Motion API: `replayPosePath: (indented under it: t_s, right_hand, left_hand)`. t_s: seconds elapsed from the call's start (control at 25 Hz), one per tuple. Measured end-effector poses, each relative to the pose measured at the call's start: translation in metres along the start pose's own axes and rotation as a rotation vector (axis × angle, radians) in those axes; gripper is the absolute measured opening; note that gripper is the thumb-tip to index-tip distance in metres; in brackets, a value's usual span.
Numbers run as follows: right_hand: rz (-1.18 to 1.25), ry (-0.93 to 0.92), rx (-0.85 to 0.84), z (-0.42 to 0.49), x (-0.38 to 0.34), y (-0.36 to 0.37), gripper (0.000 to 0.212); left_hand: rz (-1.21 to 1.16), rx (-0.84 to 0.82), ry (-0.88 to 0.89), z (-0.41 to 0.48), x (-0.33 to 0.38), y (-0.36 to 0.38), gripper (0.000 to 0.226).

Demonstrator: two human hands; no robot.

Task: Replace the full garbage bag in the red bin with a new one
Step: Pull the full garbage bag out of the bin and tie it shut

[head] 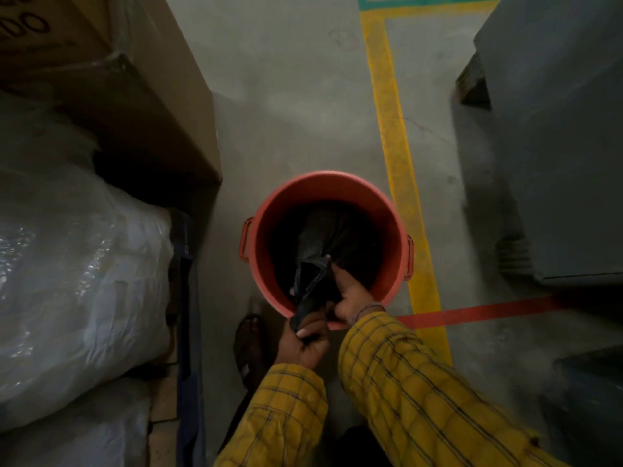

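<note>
Scene dim overall, with muted colour and visible softness throughout. Brightest zone is the concrete floor [296, 96] at upper centre, suggesting light from above and ahead. Deep shadow sits under the cardboard box [111, 79] at left and inside the red bin [323, 190] — detail of the dark bag [323, 237] is largely lost there. Small specular glints show on the clear plastic wrap [84, 264]. Wide-angle distortion bends the yellow floor line [394, 129] and stretches the 2 sleeves near the lower edge. Slight motion blur affects the bin rim and both hands.
</note>
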State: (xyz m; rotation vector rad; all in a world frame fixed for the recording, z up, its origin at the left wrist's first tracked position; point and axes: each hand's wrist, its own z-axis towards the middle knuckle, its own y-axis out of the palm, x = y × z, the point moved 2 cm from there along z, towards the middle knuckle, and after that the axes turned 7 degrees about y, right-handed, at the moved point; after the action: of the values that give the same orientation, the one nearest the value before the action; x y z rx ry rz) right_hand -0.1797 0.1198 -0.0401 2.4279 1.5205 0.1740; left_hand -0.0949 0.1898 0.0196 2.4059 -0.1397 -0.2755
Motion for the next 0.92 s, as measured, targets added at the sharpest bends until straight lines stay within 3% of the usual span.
replayPosePath:
  t_s: [0.08,0.16,0.24,0.28,0.32,0.4,0.48,0.6,0.68,0.72,0.76,0.8,0.88,0.92]
  right_hand:
    - [-0.042,-0.086,0.067,0.005,-0.007,0.006,0.030]
    - [-0.162,-0.115,0.088,0.004,-0.017,0.011,0.025]
    - [-0.645,-0.133,0.291,0.000,-0.036,0.019,0.027]
    - [-0.999,-0.163,0.448,-0.003,-0.046,0.022,0.033]
    - [-1.313,-0.208,0.591,-0.006,-0.054,0.029,0.037]
    - [-1.736,-0.344,0.731,-0.013,-0.061,0.047,0.038]
    - [-2.101,-0.587,0.808,-0.019,-0.062,0.068,0.041]
    - [-2.517,-0.976,0.645,-0.027,-0.068,0.086,0.045]
    - [-2.640,-1.139,0.483,-0.031,-0.079,0.084,0.040]
    - [-2.630,-1.221,0.455,-0.033,-0.086,0.080,0.036]
    - [-2.584,-1.322,0.473,-0.036,-0.093,0.075,0.032]
    - [-2.516,-1.422,0.517,-0.038,-0.098,0.071,0.029]
    - [-2.293,-1.547,0.636,-0.045,-0.099,0.063,0.028]
    - [-2.144,-1.541,0.732,-0.049,-0.094,0.059,0.031]
  left_hand:
    - [0.210,0.045,-0.082,-0.001,0.007,-0.001,0.056]
    - [0.622,0.230,-0.173,0.006,0.024,-0.006,0.031]
    - [0.953,0.339,-0.160,0.018,0.053,-0.009,0.026]
    - [1.131,0.355,-0.015,0.025,0.072,-0.008,0.024]
    - [1.385,0.279,0.196,0.034,0.094,-0.004,0.025]
    - [2.032,-0.047,0.518,0.048,0.115,0.022,0.048]
    - [2.352,-0.360,0.598,0.072,0.109,0.050,0.069]
    - [2.338,-0.593,0.437,0.100,0.096,0.084,0.110]
    - [2.313,-0.558,0.328,0.118,0.089,0.088,0.128]
    - [2.373,-0.449,0.382,0.120,0.085,0.083,0.124]
    - [2.353,-0.309,0.545,0.120,0.094,0.084,0.109]
    - [2.153,-0.178,0.746,0.136,0.096,0.074,0.085]
    - [1.852,-0.011,0.871,0.162,0.092,0.079,0.047]
    - [1.890,0.102,0.830,0.161,0.093,0.093,0.038]
